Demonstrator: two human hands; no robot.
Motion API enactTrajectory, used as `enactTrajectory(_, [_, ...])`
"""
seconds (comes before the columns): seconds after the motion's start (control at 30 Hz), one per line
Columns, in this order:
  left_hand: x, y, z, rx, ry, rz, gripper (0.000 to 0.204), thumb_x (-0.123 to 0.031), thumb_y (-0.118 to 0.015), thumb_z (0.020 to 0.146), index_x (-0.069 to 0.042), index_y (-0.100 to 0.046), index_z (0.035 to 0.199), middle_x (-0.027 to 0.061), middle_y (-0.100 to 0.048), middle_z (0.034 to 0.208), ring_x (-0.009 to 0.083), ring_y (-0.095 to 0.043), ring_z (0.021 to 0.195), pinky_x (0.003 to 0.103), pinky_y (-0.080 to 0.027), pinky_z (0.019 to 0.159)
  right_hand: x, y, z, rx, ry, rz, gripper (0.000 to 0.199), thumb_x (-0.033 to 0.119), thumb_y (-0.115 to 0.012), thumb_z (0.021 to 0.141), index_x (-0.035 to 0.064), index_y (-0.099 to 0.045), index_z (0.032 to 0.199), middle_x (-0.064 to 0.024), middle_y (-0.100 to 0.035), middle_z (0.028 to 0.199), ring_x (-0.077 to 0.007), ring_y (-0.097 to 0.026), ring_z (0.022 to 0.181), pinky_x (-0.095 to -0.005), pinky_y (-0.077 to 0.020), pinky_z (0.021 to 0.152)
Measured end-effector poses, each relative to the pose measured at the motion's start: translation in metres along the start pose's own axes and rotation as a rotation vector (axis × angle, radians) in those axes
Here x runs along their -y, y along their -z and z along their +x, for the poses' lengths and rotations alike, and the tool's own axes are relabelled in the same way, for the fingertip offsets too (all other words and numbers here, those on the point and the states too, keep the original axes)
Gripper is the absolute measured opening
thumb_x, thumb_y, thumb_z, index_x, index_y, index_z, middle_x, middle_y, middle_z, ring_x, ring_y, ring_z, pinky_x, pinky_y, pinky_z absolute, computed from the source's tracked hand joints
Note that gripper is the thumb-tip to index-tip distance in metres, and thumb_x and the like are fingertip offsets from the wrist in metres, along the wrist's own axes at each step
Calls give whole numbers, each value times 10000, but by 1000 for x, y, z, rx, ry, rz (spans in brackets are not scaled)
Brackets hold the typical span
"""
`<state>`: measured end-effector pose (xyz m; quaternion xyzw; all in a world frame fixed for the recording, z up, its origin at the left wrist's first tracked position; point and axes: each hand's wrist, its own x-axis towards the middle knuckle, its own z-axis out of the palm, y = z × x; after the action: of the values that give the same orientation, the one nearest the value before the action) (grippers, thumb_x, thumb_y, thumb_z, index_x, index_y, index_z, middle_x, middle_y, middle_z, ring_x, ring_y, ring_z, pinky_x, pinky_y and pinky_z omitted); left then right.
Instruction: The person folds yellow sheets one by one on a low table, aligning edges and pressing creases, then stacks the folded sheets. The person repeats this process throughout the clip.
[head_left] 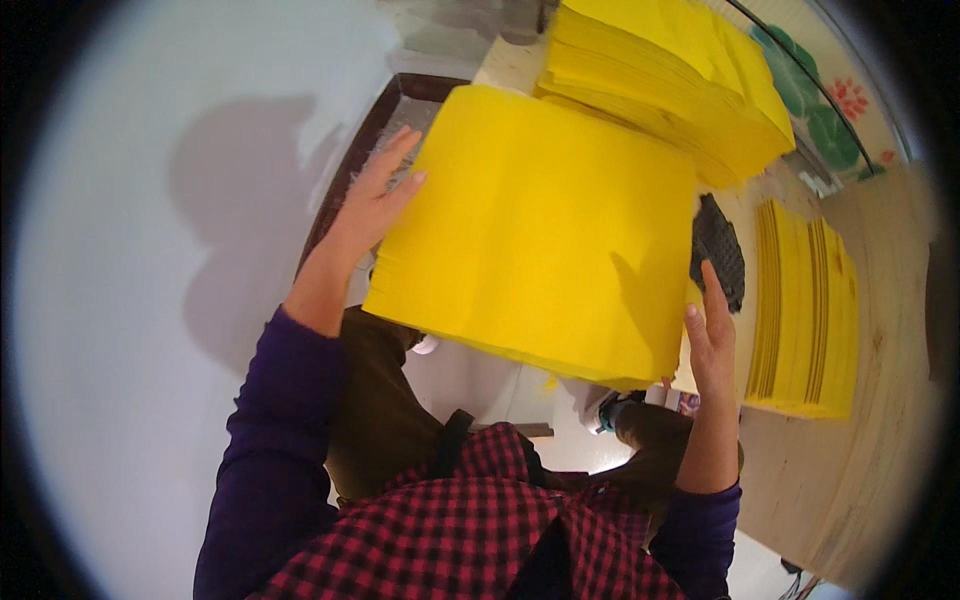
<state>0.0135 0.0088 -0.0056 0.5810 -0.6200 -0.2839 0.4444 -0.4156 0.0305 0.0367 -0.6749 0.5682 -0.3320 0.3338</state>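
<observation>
A thick stack of yellow fabric-like sheets [540,235] lies in front of me, its near edge above my knees. My left hand [378,198] is at the stack's left side, fingers stretched out and thumb close to the edge. Beside the right edge, near its front corner, my right hand [712,338] is upright with fingers extended and apart. Neither hand's fingers wrap round the stack. Whether the palms press on its sides I cannot tell. What bears the stack from below is mostly hidden.
Behind it, a larger yellow pile [665,90] stands on a light wooden table [800,465]. Several folded yellow bundles [805,310] lie at the right. A dark textured piece [718,250] sits between. A dark-rimmed tray or frame [345,165] and a pale wall [120,300] are at left.
</observation>
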Motion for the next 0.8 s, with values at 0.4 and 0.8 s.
enactTrajectory(0.4, [-119,-84,-49,493,-369,150,406,-152,-655,835,-61,-570,1222,159,-507,1320,325,-438,1267,422,-319,1079,-21,30,-76,-151,31,-4,294,-23,-742,684,11,-635,956,-83,-611,974,-172,-589,873,-273,-481,793])
enactTrajectory(0.8, [-143,-178,-66,608,-382,153,491,-163,-693,801,-39,-544,1252,165,-482,1342,347,-424,1266,416,-348,1053,-23,15,-81,-98,430,-251,250,22,-751,682,87,-686,915,-69,-607,831,-240,-606,746,-321,-500,630])
